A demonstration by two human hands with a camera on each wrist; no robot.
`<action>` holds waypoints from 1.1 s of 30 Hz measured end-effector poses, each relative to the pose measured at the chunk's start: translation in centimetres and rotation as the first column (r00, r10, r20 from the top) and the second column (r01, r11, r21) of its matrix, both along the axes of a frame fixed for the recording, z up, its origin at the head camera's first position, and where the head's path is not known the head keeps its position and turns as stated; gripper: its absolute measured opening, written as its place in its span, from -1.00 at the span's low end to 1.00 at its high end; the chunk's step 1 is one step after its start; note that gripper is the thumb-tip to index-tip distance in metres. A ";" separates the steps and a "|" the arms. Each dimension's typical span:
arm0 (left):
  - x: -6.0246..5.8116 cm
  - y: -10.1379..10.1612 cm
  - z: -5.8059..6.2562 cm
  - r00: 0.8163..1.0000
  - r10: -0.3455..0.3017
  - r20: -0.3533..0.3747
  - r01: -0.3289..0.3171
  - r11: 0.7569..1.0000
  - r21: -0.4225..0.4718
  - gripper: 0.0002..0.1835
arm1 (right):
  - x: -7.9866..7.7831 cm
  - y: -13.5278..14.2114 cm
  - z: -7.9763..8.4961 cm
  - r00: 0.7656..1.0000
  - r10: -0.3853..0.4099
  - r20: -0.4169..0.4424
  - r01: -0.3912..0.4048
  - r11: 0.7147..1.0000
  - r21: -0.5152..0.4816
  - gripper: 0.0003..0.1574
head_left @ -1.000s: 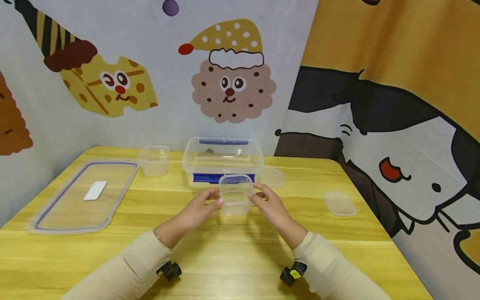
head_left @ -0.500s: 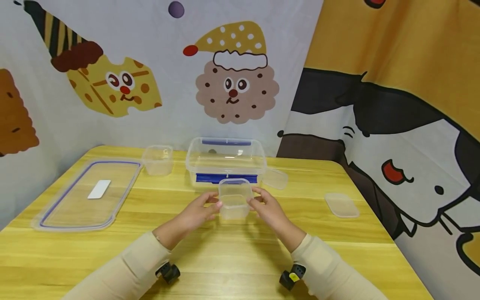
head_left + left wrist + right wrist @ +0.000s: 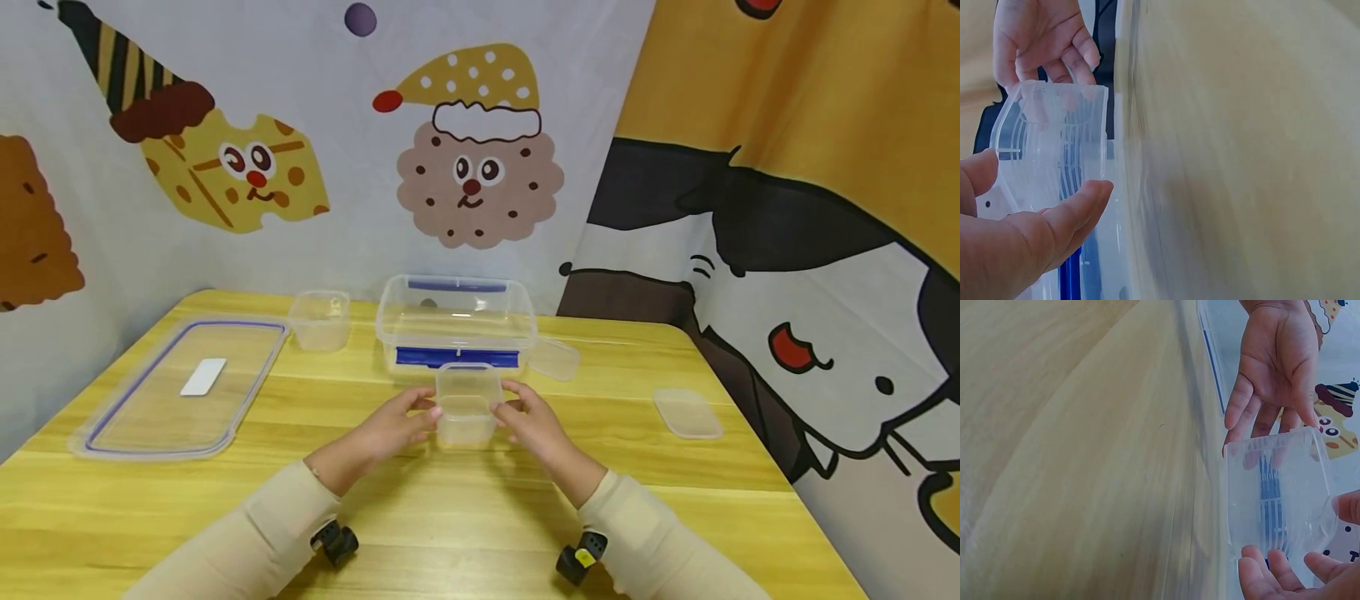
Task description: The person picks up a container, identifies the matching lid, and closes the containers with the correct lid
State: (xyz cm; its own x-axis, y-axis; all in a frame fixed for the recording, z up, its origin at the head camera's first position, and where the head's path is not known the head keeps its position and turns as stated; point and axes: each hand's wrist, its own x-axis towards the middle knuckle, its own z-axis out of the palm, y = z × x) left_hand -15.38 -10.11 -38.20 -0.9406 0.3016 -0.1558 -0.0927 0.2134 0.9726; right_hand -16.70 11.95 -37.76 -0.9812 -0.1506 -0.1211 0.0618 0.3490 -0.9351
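Left hand (image 3: 393, 425) and right hand (image 3: 536, 421) are both grasping the small clear tub (image 3: 468, 418), thumb and fingers on opposite sides. Tub is sitting between them, neither hand clearly nearer; it's looking squarish, no obvious long axis. Can't tell if it's touching the desk (image 3: 450, 533). Long clear box (image 3: 405, 337) is lying just beyond the hands, long axis running left-right. Second tub (image 3: 320, 321) is standing beyond-left of the left hand; small square lid (image 3: 687, 413) is lying well right of the right hand.
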 end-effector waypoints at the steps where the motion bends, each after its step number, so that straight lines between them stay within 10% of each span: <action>1: 0.0 0.0 0.0 1.000 -0.004 0.002 0.004 1.000 0.000 -0.42 | 0.0 0.0 0.0 1.000 -0.003 0.008 0.003 1.000 -0.001 -0.33; 33: -0.6 -0.2 -1.0 0.997 -0.059 0.050 0.060 0.998 -0.010 -0.45 | -0.2 -0.4 -1.1 0.997 0.023 0.078 -0.024 1.000 0.011 -0.35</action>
